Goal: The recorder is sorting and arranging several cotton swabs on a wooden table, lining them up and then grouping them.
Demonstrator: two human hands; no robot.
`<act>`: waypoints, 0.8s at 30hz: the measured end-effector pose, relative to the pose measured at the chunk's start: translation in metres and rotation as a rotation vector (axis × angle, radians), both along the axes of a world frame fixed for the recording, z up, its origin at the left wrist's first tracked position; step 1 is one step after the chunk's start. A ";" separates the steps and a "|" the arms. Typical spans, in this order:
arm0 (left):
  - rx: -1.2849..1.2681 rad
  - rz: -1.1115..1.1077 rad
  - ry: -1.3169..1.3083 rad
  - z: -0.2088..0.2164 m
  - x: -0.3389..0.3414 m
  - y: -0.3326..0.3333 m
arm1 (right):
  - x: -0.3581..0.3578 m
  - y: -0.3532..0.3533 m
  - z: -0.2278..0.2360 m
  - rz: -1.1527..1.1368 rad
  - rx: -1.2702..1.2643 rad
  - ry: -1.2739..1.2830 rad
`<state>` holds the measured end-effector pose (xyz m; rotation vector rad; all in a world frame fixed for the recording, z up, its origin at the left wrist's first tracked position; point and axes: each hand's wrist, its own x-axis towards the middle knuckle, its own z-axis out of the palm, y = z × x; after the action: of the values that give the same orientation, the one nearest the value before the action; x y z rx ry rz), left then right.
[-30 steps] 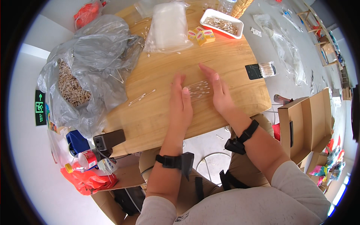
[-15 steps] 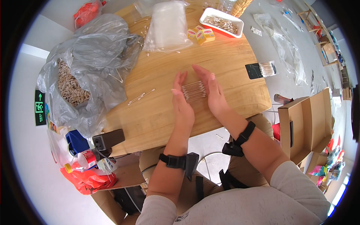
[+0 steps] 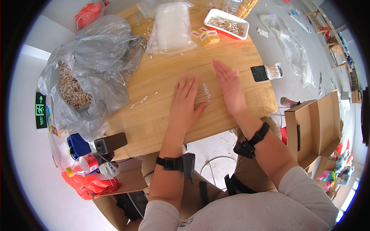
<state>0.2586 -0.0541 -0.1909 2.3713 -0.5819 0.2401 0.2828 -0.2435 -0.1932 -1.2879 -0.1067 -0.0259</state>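
Observation:
A row of cotton swabs (image 3: 202, 93) lies side by side on the wooden table (image 3: 154, 115). My left hand (image 3: 185, 97) is spread palm down over the row's left part, hiding some of it. To the right of the row, apart from it, my right hand (image 3: 230, 86) is raised on edge with its fingers stretched out and nothing in it. A few loose swabs (image 3: 144, 99) lie left of my left hand. At the right table edge, a black card (image 3: 259, 73) sits with another row of swabs (image 3: 273, 71).
A grey plastic bag (image 3: 104, 50) full of swabs bulges over the table's left side. Clear plastic bags (image 3: 171, 27), small yellow boxes (image 3: 208, 37) and a white tray (image 3: 243, 24) of swabs stand at the back. A dark power socket block (image 3: 111, 143) sits at the front left; cardboard boxes (image 3: 320, 127) stand right.
My hands have parted from both sides of the swab row. The left has turned flat over the row's left part; the right has moved away to the right.

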 end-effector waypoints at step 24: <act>-1.061 0.144 0.371 -0.024 -0.002 -0.027 | -0.002 0.032 -0.012 0.147 -0.010 0.014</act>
<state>0.2566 -0.0813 -0.2150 1.3626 -0.0452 0.1152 0.2809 -0.2112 -0.2054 -1.2871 -0.1891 0.1097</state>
